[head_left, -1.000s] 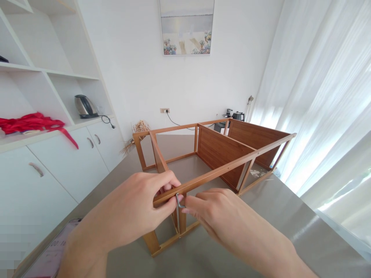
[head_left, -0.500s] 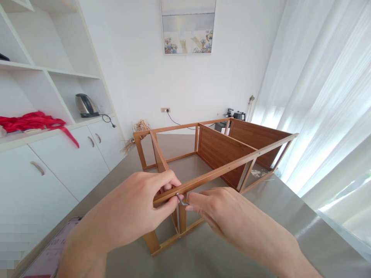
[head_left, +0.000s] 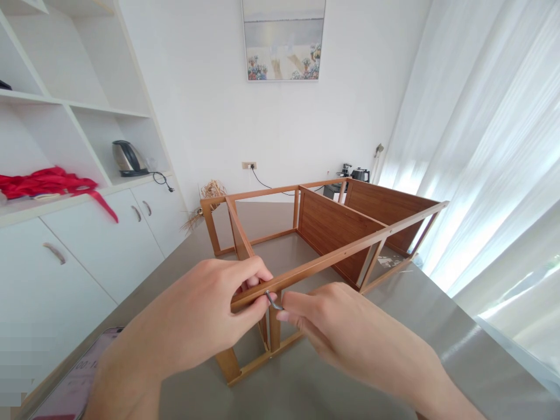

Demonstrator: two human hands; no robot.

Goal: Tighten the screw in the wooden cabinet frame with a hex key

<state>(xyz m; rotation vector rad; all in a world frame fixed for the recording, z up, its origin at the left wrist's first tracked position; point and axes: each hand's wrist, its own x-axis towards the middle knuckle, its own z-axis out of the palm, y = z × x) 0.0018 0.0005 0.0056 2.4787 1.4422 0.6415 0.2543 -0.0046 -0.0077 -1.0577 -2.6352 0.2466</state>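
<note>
Pinching one end of a small bent metal key (head_left: pixel 275 303) between thumb and fingers, a person's right hand (head_left: pixel 332 321) is working close to the near rail of a wooden frame (head_left: pixel 332 258), its grip narrow and filled by the tool. The key's other end is meeting the outer side of that rail. The left hand (head_left: pixel 205 318) is clasping the same rail just beside the spot, its grip closing around the wood, fingers curling over the top edge and thumb lying beneath, with the thumb's tip right at the key (whether it is touching the metal, one cannot tell). The frame is lying across a grey desk (head_left: pixel 441 309), its two broad brown panels (head_left: pixel 336 224) standing on edge toward the right and a narrower board (head_left: pixel 238 230) running back from near the left hand. At the lower left, a phone (head_left: pixel 65 379) is resting on the desk, partly hidden behind the left forearm. Beyond, a white cabinet (head_left: pixel 83 256) is holding a steel-and-black kettle (head_left: pixel 126 158) and a heap of red cloth (head_left: pixel 48 182), one strip hanging over the edge. A framed painting (head_left: pixel 283 41) is hanging on the far wall above a socket (head_left: pixel 249 165), while a pale curtain (head_left: pixel 481 134) is filtering daylight at right.
</note>
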